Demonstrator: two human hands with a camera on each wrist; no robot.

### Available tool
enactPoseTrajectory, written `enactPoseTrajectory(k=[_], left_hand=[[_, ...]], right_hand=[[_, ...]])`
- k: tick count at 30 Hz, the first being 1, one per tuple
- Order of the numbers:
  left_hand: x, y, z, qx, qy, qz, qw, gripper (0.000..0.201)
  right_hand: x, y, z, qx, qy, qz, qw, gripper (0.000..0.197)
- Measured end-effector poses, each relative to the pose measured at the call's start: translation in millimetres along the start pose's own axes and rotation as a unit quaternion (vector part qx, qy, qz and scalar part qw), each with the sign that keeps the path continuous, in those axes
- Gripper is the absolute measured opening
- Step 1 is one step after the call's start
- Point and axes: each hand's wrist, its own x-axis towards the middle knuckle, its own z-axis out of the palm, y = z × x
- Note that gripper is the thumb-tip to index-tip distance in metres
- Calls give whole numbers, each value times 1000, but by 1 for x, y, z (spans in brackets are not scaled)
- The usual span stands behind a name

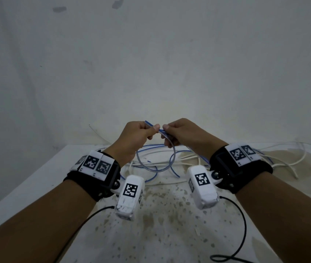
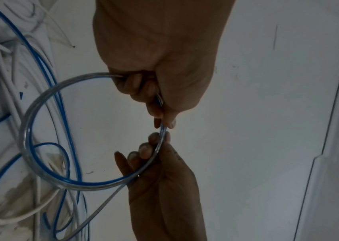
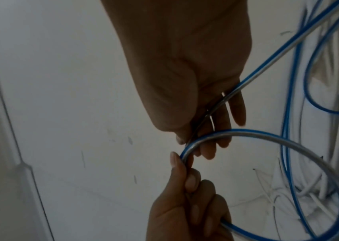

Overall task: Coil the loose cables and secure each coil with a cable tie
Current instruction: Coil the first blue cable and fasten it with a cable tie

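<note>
A clear cable with a blue stripe is held up between both hands above the table. My left hand pinches it between thumb and curled fingers, with the cable's free end poking out above the fist. My right hand pinches the same cable just to the right, almost touching the left. Below the hands the cable hangs in one round loop, also seen in the right wrist view as the loop. From my right hand the rest of the cable runs off to the pile. No cable tie shows.
A tangle of loose white and blue cables lies at the far side of the stained white table, trailing off to the right edge. A bare wall stands close behind. Black wrist-camera leads hang over the near tabletop.
</note>
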Motion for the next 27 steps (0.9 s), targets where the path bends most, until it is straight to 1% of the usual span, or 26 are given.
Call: enactPoseTrajectory(k=[3,7,10,13,16,19,22,27], left_hand=[[0,1,0,29,6,31,999,28],[1,-2,0,67,36,64,995,27],[1,-2,1,63,37,41,997,29],[-1,-2,4,12,27,-4,1000,34],[-2,-1,7,-40,20,-39,998,34],[-4,1,6,-20,11,-30,999,28],[-4,6,3,20,0,-7,1000,27],[-5,4,3,46,9,6,999,27]], right_hand=[[1,1,0,14,0,0,1000,37],[0,-3,-1,16,-10,-10,1000,38],[0,-1,-2,-14,-31,-21,999,37],[2,1,-4,-24,-37,-21,999,32],[4,1,-6,-31,-42,-10,999,30],[5,5,-7,-26,-48,0,999,29],[5,9,-8,9,-25,15,1000,33],[5,10,-7,41,-22,21,999,32]])
